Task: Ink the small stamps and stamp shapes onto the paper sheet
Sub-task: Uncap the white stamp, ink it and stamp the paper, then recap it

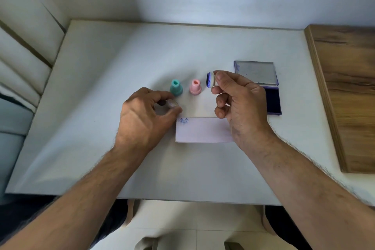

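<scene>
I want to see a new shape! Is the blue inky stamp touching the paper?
Apart. The head view shows the right hand holding the stamp up above the table, beyond the paper.

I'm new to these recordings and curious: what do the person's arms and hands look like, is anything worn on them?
Both forearms are bare to the frame edge, with visible hair. The left hand and right hand wear no gloves, rings, watch or bracelet that shows. No sleeves appear.

both forearms reach forward; the left hand [146, 115] curls its fingers in a pinch, the right hand [241, 99] is raised, thumb and forefinger pinching.
</scene>
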`<state>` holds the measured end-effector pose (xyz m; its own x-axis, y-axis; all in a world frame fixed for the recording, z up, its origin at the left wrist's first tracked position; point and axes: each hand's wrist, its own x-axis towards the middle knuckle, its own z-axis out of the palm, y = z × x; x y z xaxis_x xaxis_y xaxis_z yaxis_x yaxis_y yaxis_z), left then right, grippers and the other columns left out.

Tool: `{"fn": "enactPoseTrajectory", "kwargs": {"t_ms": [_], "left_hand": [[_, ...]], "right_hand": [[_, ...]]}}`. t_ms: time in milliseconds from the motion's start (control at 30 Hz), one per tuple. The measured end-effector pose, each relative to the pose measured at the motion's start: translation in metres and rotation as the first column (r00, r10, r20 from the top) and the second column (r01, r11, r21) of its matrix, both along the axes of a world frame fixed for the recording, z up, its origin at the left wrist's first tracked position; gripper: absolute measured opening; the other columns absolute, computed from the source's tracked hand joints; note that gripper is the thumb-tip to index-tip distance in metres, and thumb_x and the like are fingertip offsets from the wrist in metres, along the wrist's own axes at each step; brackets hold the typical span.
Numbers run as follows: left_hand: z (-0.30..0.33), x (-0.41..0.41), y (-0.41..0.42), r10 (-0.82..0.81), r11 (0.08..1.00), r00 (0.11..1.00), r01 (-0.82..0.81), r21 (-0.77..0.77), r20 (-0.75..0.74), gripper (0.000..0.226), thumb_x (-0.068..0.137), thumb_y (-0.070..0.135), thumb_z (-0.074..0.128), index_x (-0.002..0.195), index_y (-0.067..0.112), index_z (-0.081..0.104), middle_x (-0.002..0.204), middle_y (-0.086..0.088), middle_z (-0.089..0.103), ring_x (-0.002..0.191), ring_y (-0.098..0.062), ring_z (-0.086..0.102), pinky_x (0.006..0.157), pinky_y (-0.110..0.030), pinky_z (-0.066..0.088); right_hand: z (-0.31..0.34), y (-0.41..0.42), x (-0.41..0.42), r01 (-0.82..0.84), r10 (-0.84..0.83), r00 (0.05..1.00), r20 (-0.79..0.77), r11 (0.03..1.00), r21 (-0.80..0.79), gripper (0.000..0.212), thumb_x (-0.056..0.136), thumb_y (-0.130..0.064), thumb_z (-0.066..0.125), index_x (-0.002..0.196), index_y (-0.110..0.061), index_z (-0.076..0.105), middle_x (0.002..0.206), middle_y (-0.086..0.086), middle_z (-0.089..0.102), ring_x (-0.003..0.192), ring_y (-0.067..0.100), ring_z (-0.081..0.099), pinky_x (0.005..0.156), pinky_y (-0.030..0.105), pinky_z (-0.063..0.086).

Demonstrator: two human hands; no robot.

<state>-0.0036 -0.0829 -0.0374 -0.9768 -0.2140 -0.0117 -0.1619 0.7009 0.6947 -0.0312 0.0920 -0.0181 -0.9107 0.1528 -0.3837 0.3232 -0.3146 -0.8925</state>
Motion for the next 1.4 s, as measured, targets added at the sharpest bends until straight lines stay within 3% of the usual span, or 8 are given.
{"fn": "enactPoseTrajectory", "kwargs": {"t_ms": [433, 600, 867, 1100, 1200, 1267, 1333, 1400], "left_hand": [[0.003, -0.001, -0.003, 0.077, 0.99, 0.991, -0.089, 0.112, 0.11, 0.036, 0.062, 0.049, 0.086, 0.094, 0.036, 0.076, 0.076, 0.017, 0.067, 0.066, 0.002, 0.058, 0.061, -0.01, 0.042], [0.009, 0.002, 0.004, 0.096, 0.984, 0.994, -0.088, 0.154, -0.044, 0.023, 0.065, 0.044, 0.085, 0.061, 0.029, 0.069, 0.053, 0.013, 0.055, 0.05, -0.006, 0.044, 0.046, -0.011, 0.032], [0.031, -0.002, 0.041, -0.063, 0.97, 0.978, 0.107, 0.218, -0.198, 0.022, 0.069, 0.036, 0.085, 0.066, 0.018, 0.072, 0.057, 0.012, 0.057, 0.054, 0.008, 0.051, 0.053, -0.011, 0.034], [0.034, 0.002, 0.053, -0.066, 0.958, 0.976, 0.12, 0.261, -0.206, 0.019, 0.07, 0.038, 0.084, 0.066, 0.026, 0.069, 0.07, 0.004, 0.069, 0.075, -0.018, 0.068, 0.068, -0.04, 0.053], [0.032, 0.005, 0.057, -0.145, 0.954, 0.973, 0.185, 0.234, -0.179, 0.016, 0.07, 0.034, 0.084, 0.065, 0.026, 0.071, 0.065, 0.006, 0.065, 0.064, -0.011, 0.058, 0.062, -0.023, 0.045], [0.029, 0.005, 0.059, -0.228, 0.953, 0.963, 0.251, 0.17, -0.145, 0.018, 0.069, 0.037, 0.084, 0.071, 0.024, 0.073, 0.065, 0.007, 0.063, 0.069, -0.013, 0.055, 0.06, -0.018, 0.04], [0.025, 0.005, 0.059, -0.34, 0.937, 0.932, 0.347, 0.046, -0.124, 0.025, 0.067, 0.046, 0.082, 0.081, 0.027, 0.074, 0.074, 0.01, 0.064, 0.076, -0.012, 0.054, 0.064, -0.015, 0.039], [0.021, 0.005, 0.056, -0.45, 0.893, 0.885, 0.445, -0.066, -0.122, 0.034, 0.066, 0.053, 0.079, 0.09, 0.03, 0.074, 0.082, 0.014, 0.063, 0.08, -0.006, 0.049, 0.069, -0.018, 0.039]], "right_hand": [[0.004, 0.0, 0.006, -0.099, 0.095, 0.995, -0.042, 0.99, -0.102, 0.022, 0.092, 0.003, 0.053, 0.098, -0.009, 0.07, 0.071, 0.004, 0.066, 0.05, 0.015, 0.044, 0.042, 0.022, 0.039], [0.002, 0.004, 0.01, -0.16, 0.15, 0.986, -0.07, 0.971, -0.179, 0.033, 0.088, 0.014, 0.047, 0.093, -0.011, 0.068, 0.07, 0.006, 0.053, 0.051, 0.014, 0.046, 0.044, 0.023, 0.039], [0.012, 0.011, 0.018, -0.208, 0.213, 0.976, -0.034, 0.891, -0.403, 0.036, 0.089, 0.016, 0.037, 0.092, -0.011, 0.059, 0.067, -0.001, 0.064, 0.051, 0.011, 0.045, 0.042, 0.02, 0.037], [0.024, 0.024, 0.024, -0.15, 0.167, 0.986, -0.003, 0.882, -0.446, 0.024, 0.089, 0.006, 0.048, 0.095, -0.012, 0.063, 0.081, 0.005, 0.062, 0.052, 0.012, 0.045, 0.043, 0.02, 0.038], [0.024, 0.037, 0.019, -0.076, 0.081, 0.997, 0.006, 0.956, -0.283, 0.02, 0.092, 0.001, 0.052, 0.097, -0.011, 0.068, 0.077, 0.007, 0.065, 0.05, 0.013, 0.047, 0.043, 0.022, 0.041], [0.021, 0.049, 0.014, -0.015, 0.017, 1.0, -0.022, 0.996, 0.09, 0.017, 0.091, -0.004, 0.058, 0.095, -0.015, 0.071, 0.075, 0.008, 0.068, 0.048, 0.015, 0.051, 0.045, 0.026, 0.046], [0.017, 0.059, 0.012, 0.028, -0.004, 0.999, -0.052, 0.892, 0.451, 0.013, 0.089, -0.014, 0.063, 0.093, -0.021, 0.073, 0.08, 0.004, 0.072, 0.048, 0.014, 0.056, 0.047, 0.027, 0.05], [0.015, 0.065, 0.011, 0.041, 0.004, 0.998, -0.069, 0.771, 0.635, 0.01, 0.087, -0.023, 0.065, 0.094, -0.025, 0.073, 0.086, -0.001, 0.071, 0.06, 0.013, 0.062, 0.045, 0.024, 0.051]]}}
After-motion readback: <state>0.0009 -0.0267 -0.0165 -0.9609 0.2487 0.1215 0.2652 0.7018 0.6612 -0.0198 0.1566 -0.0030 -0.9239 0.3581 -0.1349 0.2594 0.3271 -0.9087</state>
